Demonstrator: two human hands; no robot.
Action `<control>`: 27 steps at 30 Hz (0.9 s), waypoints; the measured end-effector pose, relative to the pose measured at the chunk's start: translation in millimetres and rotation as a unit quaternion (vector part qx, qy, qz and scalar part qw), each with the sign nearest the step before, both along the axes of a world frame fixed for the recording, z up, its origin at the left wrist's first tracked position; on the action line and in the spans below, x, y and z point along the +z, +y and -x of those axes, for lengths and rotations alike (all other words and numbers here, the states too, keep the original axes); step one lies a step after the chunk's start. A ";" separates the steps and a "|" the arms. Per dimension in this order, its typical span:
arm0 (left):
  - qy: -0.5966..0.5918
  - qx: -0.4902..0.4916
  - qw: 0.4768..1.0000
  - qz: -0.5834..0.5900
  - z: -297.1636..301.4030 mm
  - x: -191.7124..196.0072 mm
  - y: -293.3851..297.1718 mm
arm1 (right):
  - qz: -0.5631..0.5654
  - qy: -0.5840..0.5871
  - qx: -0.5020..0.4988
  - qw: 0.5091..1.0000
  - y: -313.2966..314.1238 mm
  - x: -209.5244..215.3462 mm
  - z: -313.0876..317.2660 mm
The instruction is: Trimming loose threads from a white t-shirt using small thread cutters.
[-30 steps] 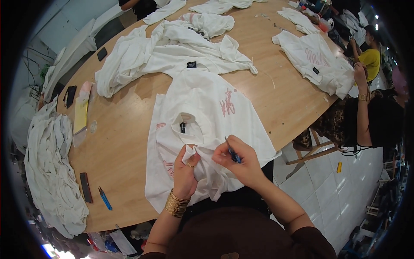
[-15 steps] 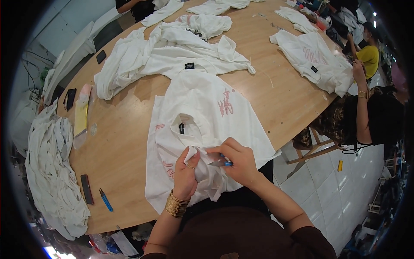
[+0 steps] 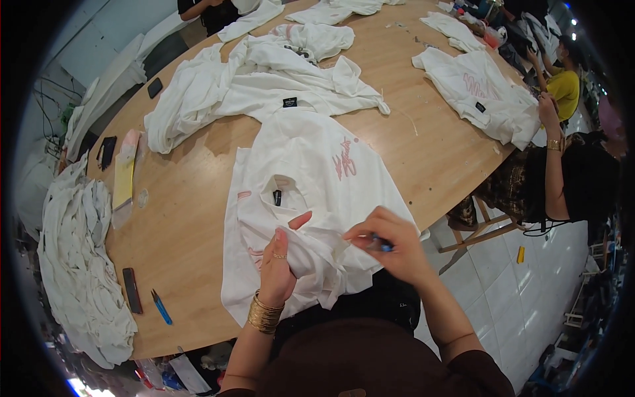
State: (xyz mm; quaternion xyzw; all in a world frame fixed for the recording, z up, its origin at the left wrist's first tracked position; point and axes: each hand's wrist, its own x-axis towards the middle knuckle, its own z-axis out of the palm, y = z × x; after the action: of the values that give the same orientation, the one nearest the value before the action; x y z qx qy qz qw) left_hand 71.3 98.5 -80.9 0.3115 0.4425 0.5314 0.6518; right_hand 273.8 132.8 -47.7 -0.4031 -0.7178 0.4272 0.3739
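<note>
From where I stood, a white shirt (image 3: 331,205) with pink stitched lettering (image 3: 344,161) lay on the wooden table (image 3: 192,198), right in front of the seamster, its near end hanging over the edge toward the lap and its collar (image 3: 284,182) facing up. The left hand (image 3: 276,268), gold bangles (image 3: 266,315) at its wrist, was at the shirt's near part, thumb and one fingertip parted with white cloth between them; the other fingers were hidden, so I couldn't tell whether they gripped anything. The right hand (image 3: 400,250), slightly blurred, was curled around small blue snips (image 3: 382,243), its thumb and forefinger drawn together at the tips, just over the cloth. To the left, a second blue tool (image 3: 161,307) lay near a dark narrow case (image 3: 132,291), beside a long heap of white garments (image 3: 79,264). More white clothes (image 3: 264,76) were bunched beyond the shirt, and across to the right a co-worker's hand (image 3: 548,111) was at another lettered garment (image 3: 489,99).
</note>
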 end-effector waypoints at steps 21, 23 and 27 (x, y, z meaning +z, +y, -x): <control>-0.004 -0.047 0.999 -0.019 10.7 1.0 4.0 | 0.171 0.144 -0.106 0.969 3.6 0.5 -1.8; -0.001 -0.046 0.999 0.007 15.9 -1.3 5.9 | 0.149 0.077 -0.143 0.975 5.0 -1.0 -4.1; 0.032 -0.053 0.998 0.017 16.4 -0.6 8.5 | 0.182 0.112 -0.161 0.964 7.3 -5.2 -6.6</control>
State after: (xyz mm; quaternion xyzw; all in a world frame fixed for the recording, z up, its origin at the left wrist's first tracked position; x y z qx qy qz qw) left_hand 54.9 107.0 -81.5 0.3396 0.4551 0.4786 0.6697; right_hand 280.4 140.1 -52.9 -0.5241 -0.5072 0.5273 0.4359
